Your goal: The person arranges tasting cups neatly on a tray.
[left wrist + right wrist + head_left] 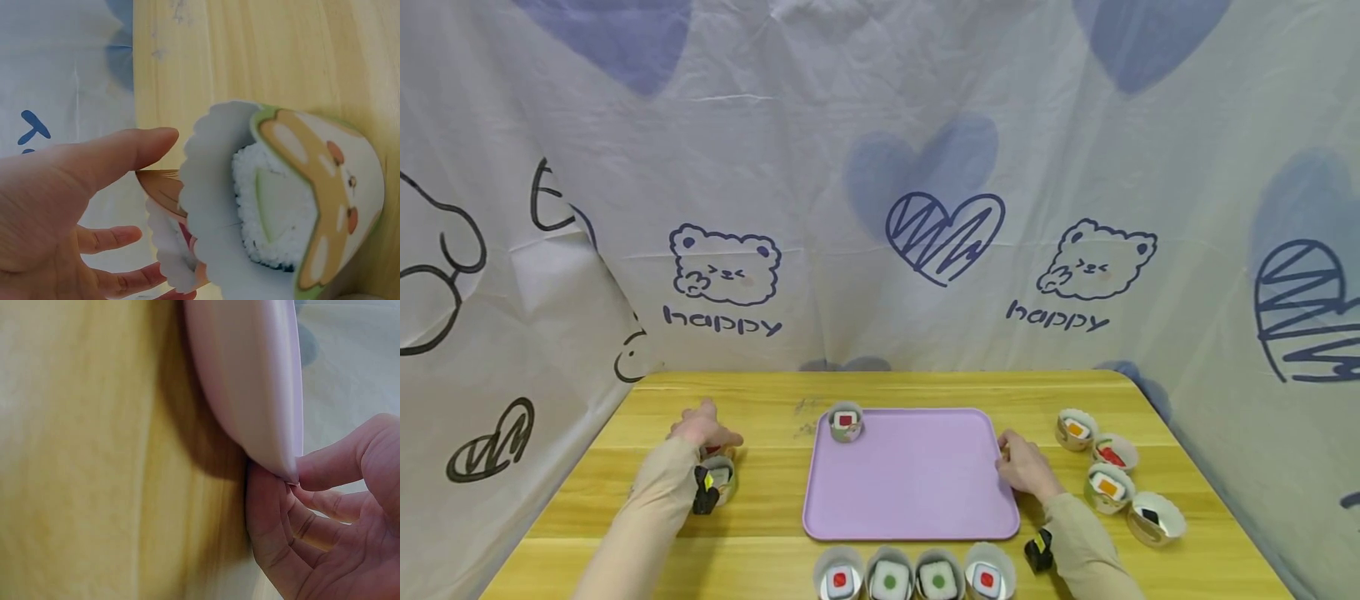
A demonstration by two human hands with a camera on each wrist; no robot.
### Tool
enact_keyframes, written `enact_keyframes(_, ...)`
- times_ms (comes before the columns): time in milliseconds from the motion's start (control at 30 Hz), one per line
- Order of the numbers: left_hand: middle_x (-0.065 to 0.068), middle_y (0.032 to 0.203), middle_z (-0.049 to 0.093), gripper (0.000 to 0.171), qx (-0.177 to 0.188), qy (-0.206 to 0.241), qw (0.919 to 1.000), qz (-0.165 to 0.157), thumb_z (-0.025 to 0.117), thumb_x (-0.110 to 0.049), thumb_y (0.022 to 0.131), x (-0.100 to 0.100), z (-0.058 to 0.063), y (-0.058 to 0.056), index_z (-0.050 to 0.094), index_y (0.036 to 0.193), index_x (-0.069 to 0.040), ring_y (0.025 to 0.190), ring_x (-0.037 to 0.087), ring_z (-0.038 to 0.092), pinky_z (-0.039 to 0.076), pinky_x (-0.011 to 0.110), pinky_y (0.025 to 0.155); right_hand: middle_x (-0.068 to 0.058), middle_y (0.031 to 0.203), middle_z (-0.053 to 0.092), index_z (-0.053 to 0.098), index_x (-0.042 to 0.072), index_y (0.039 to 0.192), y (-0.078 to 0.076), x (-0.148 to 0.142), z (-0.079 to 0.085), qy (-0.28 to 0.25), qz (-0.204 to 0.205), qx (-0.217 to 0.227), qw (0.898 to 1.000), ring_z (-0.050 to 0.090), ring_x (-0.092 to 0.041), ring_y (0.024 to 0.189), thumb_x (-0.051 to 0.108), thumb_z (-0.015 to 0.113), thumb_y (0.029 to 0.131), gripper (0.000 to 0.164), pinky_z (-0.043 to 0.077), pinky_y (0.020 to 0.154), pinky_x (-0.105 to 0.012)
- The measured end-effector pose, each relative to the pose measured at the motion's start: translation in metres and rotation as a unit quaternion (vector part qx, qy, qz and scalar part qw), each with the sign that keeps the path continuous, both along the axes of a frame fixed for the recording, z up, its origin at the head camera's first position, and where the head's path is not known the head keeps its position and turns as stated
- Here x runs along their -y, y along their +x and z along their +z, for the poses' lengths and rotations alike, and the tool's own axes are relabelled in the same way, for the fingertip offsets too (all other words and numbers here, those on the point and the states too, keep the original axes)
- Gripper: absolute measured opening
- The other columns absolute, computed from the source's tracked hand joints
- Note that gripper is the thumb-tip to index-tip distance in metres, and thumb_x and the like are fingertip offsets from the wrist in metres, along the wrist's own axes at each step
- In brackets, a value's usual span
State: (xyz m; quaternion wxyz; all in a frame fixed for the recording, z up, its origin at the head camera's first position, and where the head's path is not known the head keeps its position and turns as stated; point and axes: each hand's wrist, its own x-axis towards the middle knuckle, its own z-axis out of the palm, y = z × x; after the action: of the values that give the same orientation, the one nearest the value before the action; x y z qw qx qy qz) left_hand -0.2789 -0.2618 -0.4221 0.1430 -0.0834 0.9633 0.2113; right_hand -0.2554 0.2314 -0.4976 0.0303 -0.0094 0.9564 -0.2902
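Note:
The left hand (703,429) reaches over two paper cups at the table's left side. In the left wrist view its thumb and fingers are spread about the farther paper cup (165,240), partly hidden, with something red inside. Closer to that camera stands a dog-faced paper cup (350,181) holding a toy sushi roll (275,206) with a pale green centre. My right hand (1026,467) pinches the right rim of the lilac tray (913,475) between thumb and fingers. On the tray's far left corner sits a paper cup (846,427) with a red-centred sushi roll.
Several paper cups with toy sushi stand in a row along the near edge, including a green-dotted one (891,575). More cups, such as an orange-topped one (1108,490), cluster right of the right hand. A patterned white curtain (880,167) hangs behind the wooden table (760,517).

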Motion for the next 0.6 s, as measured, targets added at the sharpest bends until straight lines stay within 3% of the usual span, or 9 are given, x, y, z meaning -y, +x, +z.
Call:
enact_keyframes(300,0.048,0.127,0.038,0.071,-0.004,0.003,1.0000,-0.004,0.071,-0.026,0.087,0.0000,-0.0044,-0.0020,0.037,0.131,0.017,0.115,0.063,0.045,0.045,0.066,0.097,-0.009,0.081,0.060,0.056,-0.002,0.108,-0.0005,0.0006,-0.0001,-0.005,0.002,-0.005,1.000,0.055,-0.019,0.069,0.003,0.057,0.088,0.020,0.044,0.061,-0.030)
enact_keyframes(467,0.042,0.119,0.043,0.052,0.000,0.014,0.9999,-0.003,0.070,-0.022,0.087,0.0008,-0.0072,-0.0009,0.046,0.118,0.012,0.102,0.051,0.049,0.048,0.056,0.086,-0.009,0.081,0.060,0.056,-0.002,0.107,-0.0004,0.0006,-0.0001,-0.005,0.004,-0.012,1.000,0.055,-0.019,0.069,0.002,0.057,0.087,0.020,0.044,0.061,-0.030)
enact_keyframes(600,0.039,0.116,0.045,0.049,0.004,0.009,0.9999,-0.013,0.072,-0.021,0.085,0.0002,-0.0067,0.0004,0.049,0.115,0.010,0.098,0.044,0.048,0.047,0.051,0.081,-0.009,0.080,0.060,0.056,-0.002,0.106,-0.0005,0.0004,-0.0003,-0.004,0.004,-0.012,1.000,0.055,-0.019,0.069,0.002,0.057,0.087,0.020,0.044,0.060,-0.030)
